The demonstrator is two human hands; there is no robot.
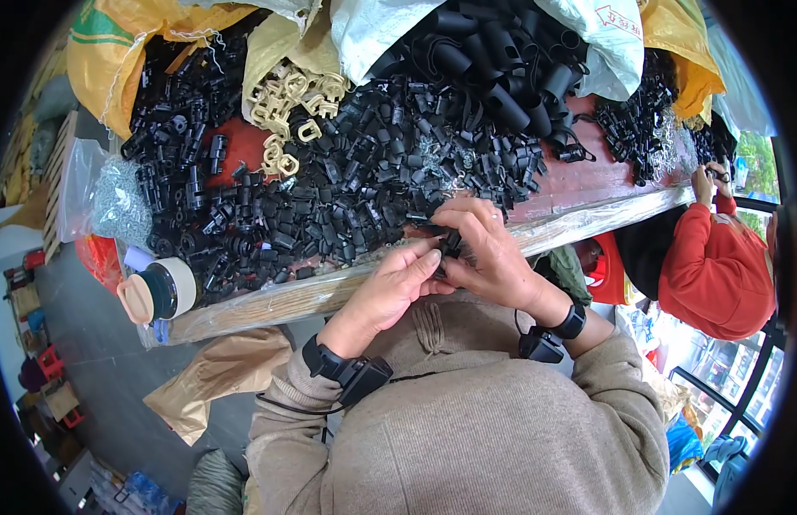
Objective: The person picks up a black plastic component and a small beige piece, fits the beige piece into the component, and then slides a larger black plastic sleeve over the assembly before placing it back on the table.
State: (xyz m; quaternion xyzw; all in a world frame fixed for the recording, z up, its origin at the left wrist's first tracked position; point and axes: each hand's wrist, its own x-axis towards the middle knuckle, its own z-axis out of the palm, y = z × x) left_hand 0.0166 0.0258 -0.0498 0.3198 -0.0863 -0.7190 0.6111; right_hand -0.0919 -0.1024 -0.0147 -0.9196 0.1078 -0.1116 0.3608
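Close together in front of my body, at the table's near edge, both hands are closed around a small black plastic part (448,247). My left hand (392,287) pinches it from below between thumb and fingers. My right hand (491,262) grips it from above and the right, with its fingers bent over. Fingers cover most of the part, so its exact shape cannot be made out. Just beyond my hands spreads a heap of small black plastic pieces (355,184).
Cream-coloured buckle-like pieces (287,107) spill from a sack. Black tubes (501,77) lie behind the heap. A lidded cup (162,292) and a bag of small metal parts (122,202) stand at the left. On the right, a person in red (716,270) works at the wrapped wooden table edge (605,219).
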